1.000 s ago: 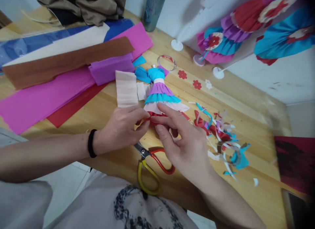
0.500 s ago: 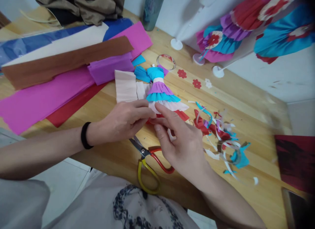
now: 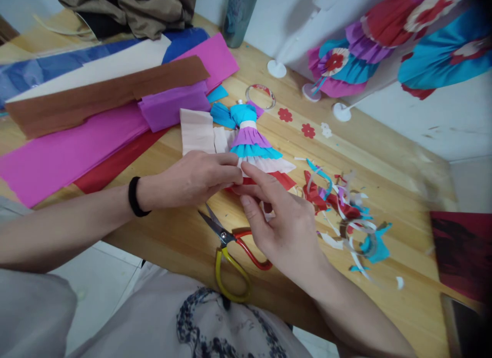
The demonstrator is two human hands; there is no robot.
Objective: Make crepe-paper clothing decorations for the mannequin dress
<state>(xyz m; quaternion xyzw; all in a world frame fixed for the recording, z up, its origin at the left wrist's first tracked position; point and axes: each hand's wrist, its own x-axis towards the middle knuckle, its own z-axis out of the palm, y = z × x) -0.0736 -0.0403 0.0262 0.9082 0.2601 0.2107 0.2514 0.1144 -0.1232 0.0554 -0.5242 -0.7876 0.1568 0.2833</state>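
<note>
A miniature ruffled dress (image 3: 251, 137) lies on the wooden tabletop (image 3: 172, 235) at twelve o'clock from my fingertips, its blue bodice pointing away from me and its red bottom layer (image 3: 282, 180) directly under my grip. By its look it is crinkled paper, so I judge it feather-light, soft and easily creased or torn; the white waistband (image 3: 248, 125), gathered tight, looks the firmest place to hold, while the flounces call for a flat, gentle pinch near their edges. My left hand (image 3: 194, 178) comes in from eight o'clock, fingertips bunched at the red paper; my right hand (image 3: 288, 219), from four o'clock, stands half open there, index finger lifted clear of the thumb. Whether either truly pinches the red layer, hidden by my fingers, I cannot tell. Open-bladed scissors (image 3: 223, 238) rest at six o'clock, pale paper pieces (image 3: 197, 132) at eleven, coloured scraps (image 3: 351, 212) at three and folded paper sheets (image 3: 107, 96) at ten.
</note>
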